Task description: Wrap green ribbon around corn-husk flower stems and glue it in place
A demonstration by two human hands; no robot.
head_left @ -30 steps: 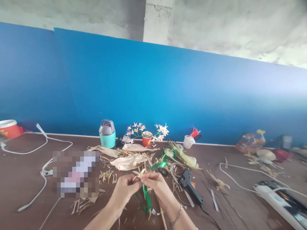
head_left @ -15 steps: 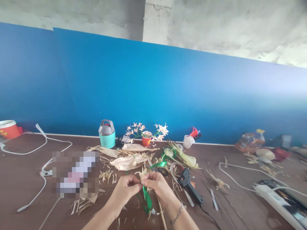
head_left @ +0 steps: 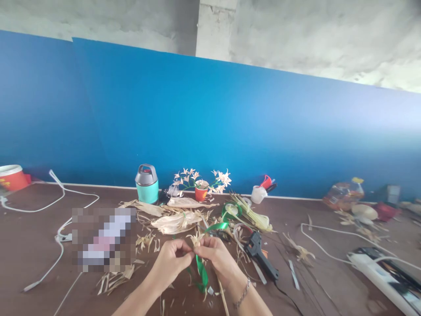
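Observation:
My left hand (head_left: 171, 260) and my right hand (head_left: 215, 256) meet low in the middle of the brown table (head_left: 329, 281), fingers pinched together around a small straw-coloured husk flower (head_left: 194, 238). A green ribbon (head_left: 201, 272) hangs down from the pinch between the two hands and curls on the table. A thin stick (head_left: 222, 298) runs down from under my right hand. Dried corn husks (head_left: 176, 221) lie just beyond my hands.
A black glue gun (head_left: 259, 254) lies right of my hands. A teal container (head_left: 146, 183), an orange cup of husk flowers (head_left: 201, 186) and a white cup (head_left: 258, 194) stand by the blue wall. White cables (head_left: 62, 219) lie left; a power strip (head_left: 384, 276) is at right.
My hands have stayed in place, with only small finger movements around the flower and ribbon; the view barely shifts.

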